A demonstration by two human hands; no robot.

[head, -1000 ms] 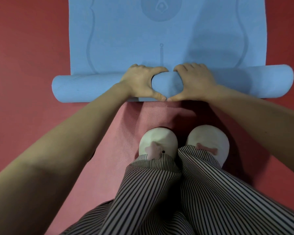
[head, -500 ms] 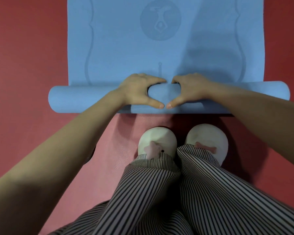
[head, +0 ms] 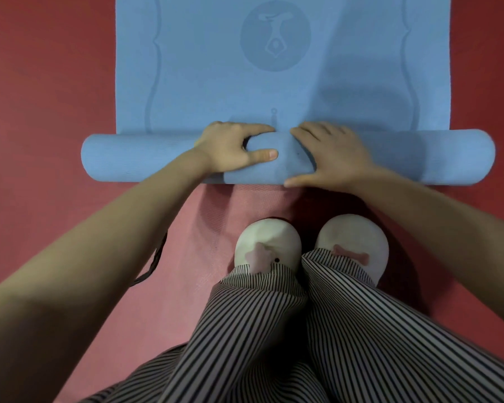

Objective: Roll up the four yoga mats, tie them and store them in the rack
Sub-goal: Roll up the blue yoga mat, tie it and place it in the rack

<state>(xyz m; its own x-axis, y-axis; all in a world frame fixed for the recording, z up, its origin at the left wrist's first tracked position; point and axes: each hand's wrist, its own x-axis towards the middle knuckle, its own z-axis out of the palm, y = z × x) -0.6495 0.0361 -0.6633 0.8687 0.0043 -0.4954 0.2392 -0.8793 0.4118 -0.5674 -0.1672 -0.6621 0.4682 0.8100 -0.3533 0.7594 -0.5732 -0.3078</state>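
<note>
Blue mat (head: 274, 82), partly rolled, flat part stretching away to the top edge of view. Roll (head: 134, 158) lying crosswise, left to right, at mid height, thick and even, both ends sticking out past the side edges of the flat part. Printed on the flat part: a round emblem (head: 275, 36) near the top centre and a wavy line down each side.

Left hand (head: 233, 149) on the roll just left of centre, fingers curled over the far side into the crease between roll and flat sheet, thumb lying along the top and pointing right; gripping. Right hand (head: 332, 158) just right of centre, fingers laid fairly straight across the top toward the crease, thumb spread wide along the near lower edge; pressing down rather than clutching. Hands close together but not touching, a narrow strip of roll showing between them. Both forearms bare, reaching forward from the lower corners.

Under the near edge of the roll, a pink mat (head: 192, 271) spread flat toward the viewer. On it, two pale slippers (head: 266, 242) side by side, just short of the roll, below striped trousers (head: 317, 344). Dark cord (head: 154, 263) partly visible near the pink mat's left edge, beside the left forearm.

Red floor (head: 41, 82) showing on both sides of the blue mat and beyond each end of the roll.
</note>
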